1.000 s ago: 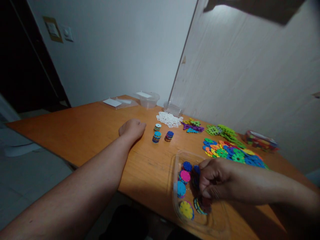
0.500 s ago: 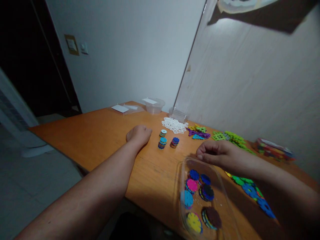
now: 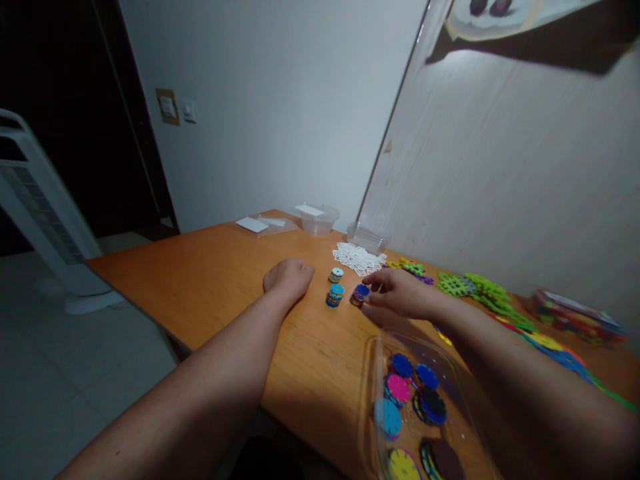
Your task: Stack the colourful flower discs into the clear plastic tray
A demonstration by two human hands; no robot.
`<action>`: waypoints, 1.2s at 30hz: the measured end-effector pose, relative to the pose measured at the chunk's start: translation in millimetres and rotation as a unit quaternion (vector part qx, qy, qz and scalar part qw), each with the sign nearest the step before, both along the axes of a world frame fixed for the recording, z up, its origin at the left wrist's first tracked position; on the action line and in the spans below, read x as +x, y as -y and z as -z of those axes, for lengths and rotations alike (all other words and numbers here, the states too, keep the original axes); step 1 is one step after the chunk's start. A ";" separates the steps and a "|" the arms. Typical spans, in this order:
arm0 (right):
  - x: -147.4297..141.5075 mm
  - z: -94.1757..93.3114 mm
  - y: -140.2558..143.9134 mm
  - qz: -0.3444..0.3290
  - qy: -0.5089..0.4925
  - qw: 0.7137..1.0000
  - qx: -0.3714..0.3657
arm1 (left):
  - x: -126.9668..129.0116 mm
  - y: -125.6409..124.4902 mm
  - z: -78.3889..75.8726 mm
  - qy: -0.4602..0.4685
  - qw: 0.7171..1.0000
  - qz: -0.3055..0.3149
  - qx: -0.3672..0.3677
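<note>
The orange table has a wide bare stretch on its left half, running out to the near edge and the left corner; the crowding is all along the wall side, where a white lattice pile, green pieces and clear tubs lie. The left hand rests on the wood as a loose fist, fingers curled under, holding nothing. The right hand has its fingertips pinched together on the top of a small disc stack, which stands upright with its long axis vertical, just beside two more short stacks. Near the front edge sits a clear tray holding flat coloured discs
</note>
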State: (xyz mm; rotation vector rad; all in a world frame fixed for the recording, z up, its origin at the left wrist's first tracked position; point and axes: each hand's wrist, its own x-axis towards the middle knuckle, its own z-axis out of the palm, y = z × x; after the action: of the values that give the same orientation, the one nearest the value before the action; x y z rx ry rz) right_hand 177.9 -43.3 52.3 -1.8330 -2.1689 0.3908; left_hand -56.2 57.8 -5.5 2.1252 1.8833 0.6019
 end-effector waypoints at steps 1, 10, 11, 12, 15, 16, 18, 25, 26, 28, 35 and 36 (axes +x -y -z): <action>-0.7 0.3 -2.2 -0.003 0.004 1.000 -0.001 | 0.0 0.1 0.0 -0.001 1.000 0.000 0.001; -2.4 -1.1 -9.7 -0.014 0.024 1.000 -0.008 | 0.5 1.6 -1.3 0.005 1.000 -0.001 -0.005; -2.5 -1.0 -10.0 -0.010 0.025 1.000 -0.006 | 0.6 1.9 -1.7 0.006 1.000 -0.003 -0.007; -2.4 -0.9 -10.4 -0.007 0.024 1.000 -0.005 | 0.8 2.3 -2.2 0.007 1.000 -0.006 -0.008; -1.4 -1.1 -10.6 0.002 0.016 1.000 0.001 | 0.9 3.6 -3.8 0.008 1.000 -0.009 -0.009; -0.7 -1.9 -9.7 0.003 0.011 1.000 0.003 | 0.8 3.9 -4.2 0.008 1.000 -0.008 -0.008; 1.4 -5.2 -5.0 0.006 0.001 1.000 0.008 | 0.6 3.9 -4.2 0.009 1.000 -0.006 -0.008; 10.0 -30.7 55.5 -0.013 -0.019 1.000 0.000 | 0.9 1.3 -2.7 0.002 1.000 -0.004 -0.005; 10.3 -34.4 68.1 -0.017 -0.015 1.000 -0.013 | 1.0 1.2 -3.1 0.001 1.000 -0.003 -0.007; 10.4 -40.2 92.2 -0.020 0.009 0.999 -0.042 | 1.2 1.4 -4.1 0.000 1.000 -0.001 -0.010; 9.1 -41.7 139.6 -0.092 0.132 0.985 -0.057 | 0.5 0.9 -4.0 0.007 1.000 0.000 -0.006; 7.8 -41.0 142.2 -0.094 0.146 0.983 -0.056 | 0.5 0.6 -3.4 0.007 1.000 0.001 -0.005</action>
State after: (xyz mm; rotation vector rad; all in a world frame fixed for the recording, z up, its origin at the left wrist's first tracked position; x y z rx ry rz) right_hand 185.7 -185.5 93.3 -1.8469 -2.5787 0.3037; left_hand -55.7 57.2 -2.0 2.1105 1.8732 0.6038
